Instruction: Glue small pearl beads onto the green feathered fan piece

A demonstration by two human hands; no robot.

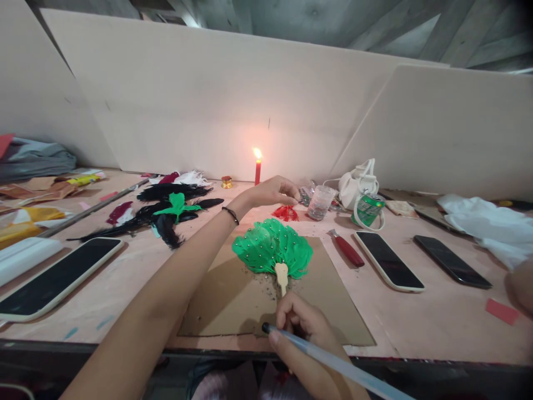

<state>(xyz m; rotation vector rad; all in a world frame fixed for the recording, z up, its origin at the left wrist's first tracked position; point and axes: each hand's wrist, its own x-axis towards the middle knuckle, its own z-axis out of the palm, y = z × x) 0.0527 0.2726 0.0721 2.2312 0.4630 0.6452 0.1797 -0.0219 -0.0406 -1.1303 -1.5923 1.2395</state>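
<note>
A hand fan of green feathers (272,247) dotted with small shiny beads lies on a brown cardboard sheet (225,311). Its pale handle (282,278) runs down to the fingers of my right hand (306,333); whether they grip it I cannot tell. That hand is closed on a translucent pen-like stick (333,364) with a black tip. My left hand (277,191), a dark bracelet at its wrist, reaches past the fan. Its fingers are bent together just above some red tassels (286,213), and what they pinch is hidden.
A lit red candle (257,172) burns behind my left hand. To its right are a plastic cup (321,203), a green can (368,210) and a red-handled knife (347,249). Phones (389,261) lie on both sides. Black feathers (144,218) are at left.
</note>
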